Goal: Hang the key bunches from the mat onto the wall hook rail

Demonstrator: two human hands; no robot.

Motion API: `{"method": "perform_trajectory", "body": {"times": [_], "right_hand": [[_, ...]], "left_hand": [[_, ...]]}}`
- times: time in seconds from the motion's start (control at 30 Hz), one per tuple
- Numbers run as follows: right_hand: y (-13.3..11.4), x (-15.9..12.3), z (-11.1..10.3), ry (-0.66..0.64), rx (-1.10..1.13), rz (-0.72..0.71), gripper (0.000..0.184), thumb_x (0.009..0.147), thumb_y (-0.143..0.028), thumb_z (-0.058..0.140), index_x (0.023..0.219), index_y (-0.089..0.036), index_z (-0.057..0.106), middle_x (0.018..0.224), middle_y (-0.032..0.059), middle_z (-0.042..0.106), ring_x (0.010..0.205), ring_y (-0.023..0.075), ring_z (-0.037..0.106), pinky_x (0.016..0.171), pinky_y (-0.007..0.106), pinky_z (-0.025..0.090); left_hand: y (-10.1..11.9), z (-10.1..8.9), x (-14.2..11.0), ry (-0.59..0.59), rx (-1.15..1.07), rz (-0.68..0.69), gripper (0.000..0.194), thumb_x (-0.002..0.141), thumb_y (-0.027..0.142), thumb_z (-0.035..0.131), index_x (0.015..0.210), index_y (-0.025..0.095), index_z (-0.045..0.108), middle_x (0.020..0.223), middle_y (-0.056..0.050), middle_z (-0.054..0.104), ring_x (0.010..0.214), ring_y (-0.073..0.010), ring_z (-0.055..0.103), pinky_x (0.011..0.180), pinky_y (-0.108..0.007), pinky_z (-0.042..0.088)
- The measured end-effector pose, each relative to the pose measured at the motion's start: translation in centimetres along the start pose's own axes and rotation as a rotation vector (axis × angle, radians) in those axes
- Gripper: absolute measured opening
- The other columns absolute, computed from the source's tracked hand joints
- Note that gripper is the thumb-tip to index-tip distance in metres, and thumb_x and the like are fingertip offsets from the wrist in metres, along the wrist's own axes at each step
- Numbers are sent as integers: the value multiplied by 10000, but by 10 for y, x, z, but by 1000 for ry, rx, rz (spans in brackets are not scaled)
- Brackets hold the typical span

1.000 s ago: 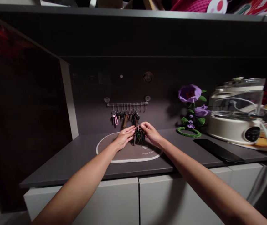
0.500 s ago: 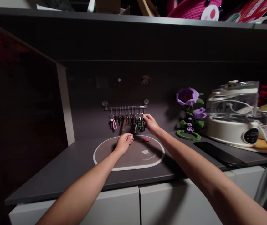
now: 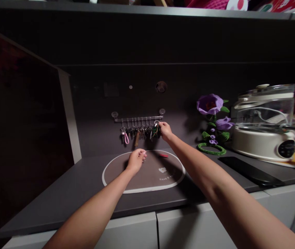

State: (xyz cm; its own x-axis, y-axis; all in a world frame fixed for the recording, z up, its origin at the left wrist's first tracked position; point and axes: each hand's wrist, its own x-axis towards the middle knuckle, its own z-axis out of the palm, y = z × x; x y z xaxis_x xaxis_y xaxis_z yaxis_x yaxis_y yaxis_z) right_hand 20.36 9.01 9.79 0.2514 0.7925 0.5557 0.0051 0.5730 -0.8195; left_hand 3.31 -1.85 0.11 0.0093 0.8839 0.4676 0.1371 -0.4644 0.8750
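Note:
A clear hook rail is fixed to the dark back wall, with several bunches of keys hanging from it. At its right end, my right hand pinches the metal ring of a key ring that carries a green-and-black tag. Lower and to the left, my left hand hovers over the brown oval mat, its fingers curled together; whatever is between them is too small to make out. A small red object lies on the mat's far part. A pink strap hangs at the rail's left.
Right of the mat stand a purple knitted flower with a green ring base and a white appliance with a clear cover. A black phone-like slab lies before them. A shelf edge spans overhead.
My right hand has raised the key ring slightly, close to the rail's right end. The left hand stays over the mat, its fingers curled a little more. The view has tilted down slightly.

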Motion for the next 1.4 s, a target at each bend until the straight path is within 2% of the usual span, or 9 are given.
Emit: {"method": "perform_trajectory", "body": {"times": [0.2, 0.5, 0.63, 0.87, 1.03, 1.13, 1.23, 1.33, 1.4], "right_hand": [[4, 3, 4, 90, 46, 88, 293, 636, -454, 573, 679, -170, 514, 604, -1, 546, 583, 111, 479, 550, 228, 389], [11, -6, -3, 34, 62, 97, 229, 651, -376, 579, 609, -161, 511, 571, -20, 518, 538, 90, 433, 550, 228, 369], [11, -6, -5, 55, 4, 79, 224, 652, -373, 579, 639, -153, 540, 586, -23, 527, 555, 86, 431, 585, 226, 374], [7, -12, -12, 13, -19, 72, 197, 655, -334, 581, 725, -149, 588, 665, -2, 587, 616, 99, 489, 645, 239, 409], [5, -23, -16, -43, -47, 41, 216, 677, -267, 594, 868, -167, 599, 902, 57, 640, 820, 143, 564, 781, 286, 431], [6, -31, -20, -7, -97, 15, 309, 683, -224, 597, 989, -185, 571, 1091, 81, 594, 1008, 160, 533, 885, 308, 401], [7, -44, -24, 54, -186, -13, 397, 677, -187, 589, 1071, -191, 535, 1188, 90, 532, 1104, 167, 480, 950, 320, 360], [8, -62, -29, 44, -222, -30, 398, 668, -200, 593, 1062, -197, 537, 1132, 80, 552, 1049, 167, 501, 919, 327, 382], [9, -74, -34, -30, -211, 12, 307, 671, -223, 595, 974, -183, 571, 1008, 64, 596, 926, 152, 537, 862, 316, 409]], "left_hand": [[-1, -1, 0, 2, -23, -4, 188, 701, 316, 563, 747, 134, 576, 665, -39, 611, 560, -92, 522, 486, -187, 388], [5, -1, -2, -10, -44, -50, 201, 686, 324, 579, 736, 130, 566, 663, -36, 598, 541, -84, 503, 480, -192, 386], [5, 0, -2, -16, -65, -53, 219, 679, 336, 597, 739, 128, 564, 657, -33, 589, 544, -84, 506, 479, -193, 397], [6, 0, -3, -38, -57, -49, 192, 689, 312, 593, 735, 128, 568, 656, -29, 580, 541, -82, 509, 481, -193, 403], [4, -1, -4, -64, -48, -24, 199, 696, 326, 586, 742, 132, 576, 672, -32, 591, 554, -84, 522, 492, -193, 405], [4, -1, -4, -76, -53, -24, 212, 688, 334, 599, 751, 132, 583, 677, -34, 599, 556, -82, 523, 500, -192, 403], [5, -1, -4, -84, -57, -43, 202, 680, 318, 611, 752, 132, 582, 670, -35, 603, 558, -86, 524, 506, -197, 406], [6, -1, -4, -99, -53, -60, 170, 685, 293, 610, 748, 137, 582, 667, -35, 610, 557, -90, 525, 517, -206, 405], [7, -1, -4, -104, -53, -65, 152, 687, 281, 613, 739, 141, 582, 657, -32, 611, 553, -91, 525, 529, -211, 402]]}}
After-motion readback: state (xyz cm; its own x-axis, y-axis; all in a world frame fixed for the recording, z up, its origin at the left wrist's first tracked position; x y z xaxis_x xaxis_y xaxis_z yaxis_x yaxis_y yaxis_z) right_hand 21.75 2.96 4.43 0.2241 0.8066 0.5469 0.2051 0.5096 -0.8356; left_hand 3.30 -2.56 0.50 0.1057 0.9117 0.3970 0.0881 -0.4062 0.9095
